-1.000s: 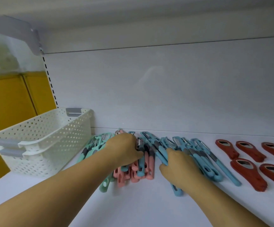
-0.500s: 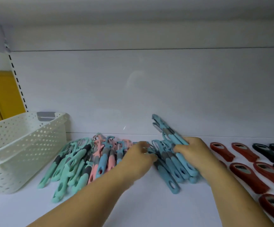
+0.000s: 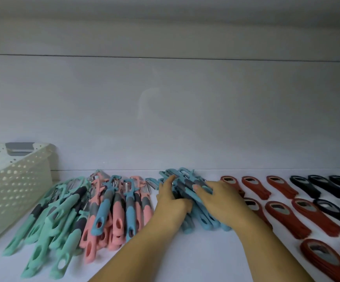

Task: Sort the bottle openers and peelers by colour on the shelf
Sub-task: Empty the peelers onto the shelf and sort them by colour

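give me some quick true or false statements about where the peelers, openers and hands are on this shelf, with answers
1. The left hand and the right hand both touch the pile of blue peelers. True.
2. The pink peelers have no other colour on them. False: two stray blue peelers lie on top of them.
3. The white basket stands at the right end of the shelf. False: it stands at the left, beside the mint green peelers.
4. The red bottle openers lie between the pile of blue peelers and the black bottle openers. True.
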The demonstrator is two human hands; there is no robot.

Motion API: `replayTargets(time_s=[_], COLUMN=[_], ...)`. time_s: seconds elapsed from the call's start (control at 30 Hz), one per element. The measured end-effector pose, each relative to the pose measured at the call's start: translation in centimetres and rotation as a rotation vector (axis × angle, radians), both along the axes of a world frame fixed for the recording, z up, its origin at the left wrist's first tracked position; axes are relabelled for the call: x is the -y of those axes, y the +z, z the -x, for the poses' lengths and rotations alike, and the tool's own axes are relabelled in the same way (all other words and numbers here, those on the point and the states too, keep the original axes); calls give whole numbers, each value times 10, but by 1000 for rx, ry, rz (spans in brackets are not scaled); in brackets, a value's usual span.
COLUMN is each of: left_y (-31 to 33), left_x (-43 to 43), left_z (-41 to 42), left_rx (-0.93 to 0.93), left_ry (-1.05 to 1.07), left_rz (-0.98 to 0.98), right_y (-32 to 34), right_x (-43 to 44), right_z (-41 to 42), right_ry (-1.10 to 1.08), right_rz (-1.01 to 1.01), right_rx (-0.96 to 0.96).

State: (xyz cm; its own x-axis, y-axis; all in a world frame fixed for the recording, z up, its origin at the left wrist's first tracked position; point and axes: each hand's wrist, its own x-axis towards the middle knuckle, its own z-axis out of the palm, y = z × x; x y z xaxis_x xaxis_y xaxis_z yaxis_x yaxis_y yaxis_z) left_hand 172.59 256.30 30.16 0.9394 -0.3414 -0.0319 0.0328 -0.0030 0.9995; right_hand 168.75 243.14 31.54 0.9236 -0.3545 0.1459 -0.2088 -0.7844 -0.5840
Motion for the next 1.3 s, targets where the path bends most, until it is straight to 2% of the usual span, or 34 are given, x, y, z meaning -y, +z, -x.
replayTargets(time_s=[0.1,0.27,0.4,0.5,0.6,0.63,0.7,0.8,0.87,0.93,1.07,1.17,1.3], left_y=[4,5,-2,-2,-3,-2,0,5,5,-1,-14,-19,-17], left_x=[2,3,-5,0,7,7,5,-5,-10,-12,-2,4,8], left_z=[4,3,-5,-5,-7,-5,1,16,23,24,21,12,7], left_rx=[-38,90,-8,-138,-203,-158,51,316,392,443,578,609,535], left_ry=[-8,-39,-137,-163,-101,-82,-118,-292,-418,-463,-343,-241,-197], left_rz=[77,28,94,248,340,283,21,-327,-512,-646,-796,-794,-782], right_y=[-1,5,3,5,10,9,7,5,6,4,5,11,14], right_x=[-2,-13,-22,-24,-22,-18,-13,-9,-9,-9,-10,-11,-8], right_z=[-2,3,4,0,1,-1,-3,-2,2,2,1,3,6], right_ry=[-20,-42,-82,-90,-138,-161,-196,-235,-230,-208,-169,-163,-228], right_rz=[-31,-52,-140,-324,-661,-724,-749,-545,-387,-367,-584,-772,-576], right_rx=[-21,-136,-156,-29,115,146,190,161,95,52,118,200,164])
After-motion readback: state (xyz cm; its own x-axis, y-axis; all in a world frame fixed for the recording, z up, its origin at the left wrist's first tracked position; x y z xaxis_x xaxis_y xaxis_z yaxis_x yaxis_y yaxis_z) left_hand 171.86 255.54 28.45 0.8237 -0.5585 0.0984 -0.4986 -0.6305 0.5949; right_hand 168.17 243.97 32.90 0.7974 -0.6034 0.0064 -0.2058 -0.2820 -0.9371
